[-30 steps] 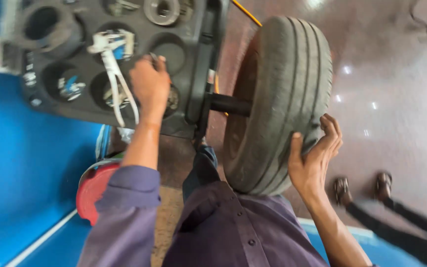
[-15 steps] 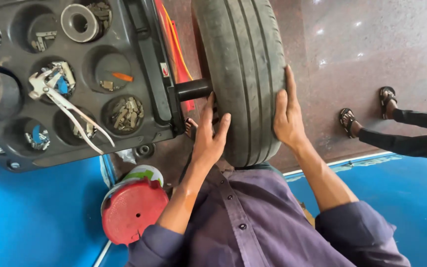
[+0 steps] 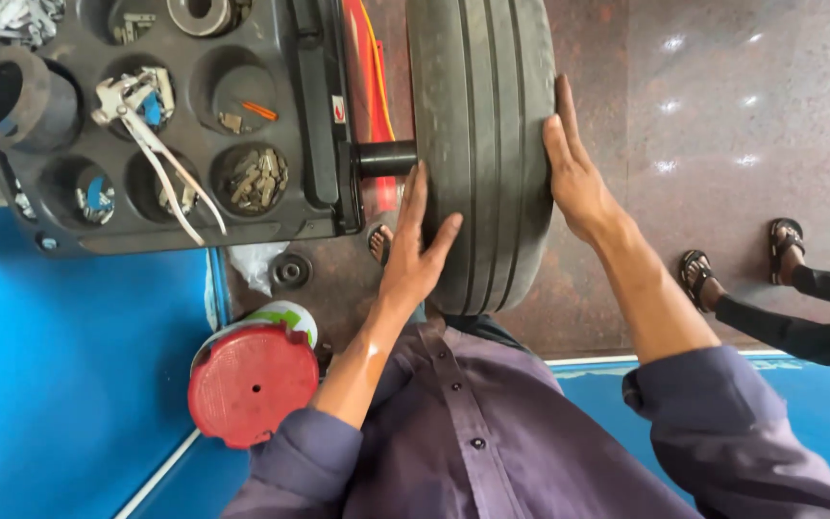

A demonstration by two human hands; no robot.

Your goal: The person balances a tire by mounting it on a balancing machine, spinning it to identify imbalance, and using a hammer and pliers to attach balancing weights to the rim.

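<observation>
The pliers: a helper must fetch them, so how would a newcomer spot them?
Start at the black machine tray of round wells, left of the upright tyre. The silver long-handled pliers lie across the middle wells, the only tool whose handles stretch beyond its well.

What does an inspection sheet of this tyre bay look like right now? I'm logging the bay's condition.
Surface: reddish stone floor, blue machine body.
Job's things: worn tyre on a black shaft.
Clutter: tool tray holding pliers, weights, black cone; red-lidded tub.
Hands: left hand and right hand flat on tyre.
Cables: orange hose.
Surroundings: another person's sandalled feet.
</observation>
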